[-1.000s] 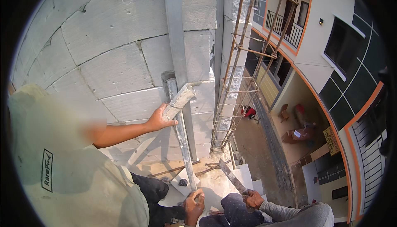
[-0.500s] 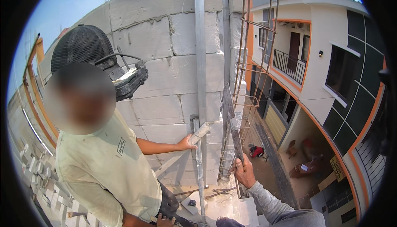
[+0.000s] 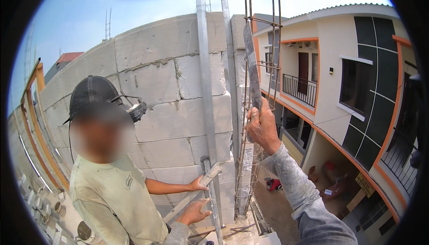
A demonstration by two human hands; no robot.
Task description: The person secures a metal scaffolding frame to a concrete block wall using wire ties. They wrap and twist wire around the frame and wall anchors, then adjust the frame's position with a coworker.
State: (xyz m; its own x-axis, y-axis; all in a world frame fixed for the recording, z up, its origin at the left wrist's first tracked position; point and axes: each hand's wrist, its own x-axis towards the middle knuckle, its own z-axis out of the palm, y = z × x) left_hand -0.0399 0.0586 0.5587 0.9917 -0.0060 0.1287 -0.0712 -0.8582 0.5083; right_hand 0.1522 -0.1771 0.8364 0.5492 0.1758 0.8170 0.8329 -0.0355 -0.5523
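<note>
My right hand (image 3: 263,129) is wrapped round the lower end of a machete (image 3: 253,66), its long, stained blade pointing up in front of the rebar column cage (image 3: 275,44). My left hand (image 3: 194,211), in a grey sleeve, reaches in low with its fingers apart and holds nothing. It is nearest to a metal bar clamp (image 3: 212,200) that stands against the block wall. A wooden batten (image 3: 185,207) slants up to the clamp. A co-worker's hand (image 3: 199,183) rests at the batten's upper end, just above my left hand.
A co-worker (image 3: 111,196) in a cap and pale shirt stands close on the left. The light block wall (image 3: 165,120) fills the middle, with a tall metal channel (image 3: 205,66) upright against it. On the right the ground drops away below, beside a two-storey house (image 3: 330,57).
My right hand has raised the machete, its blade now more upright. My left hand has come into view beside the clamp. The view has tilted up, showing the wall's top.
</note>
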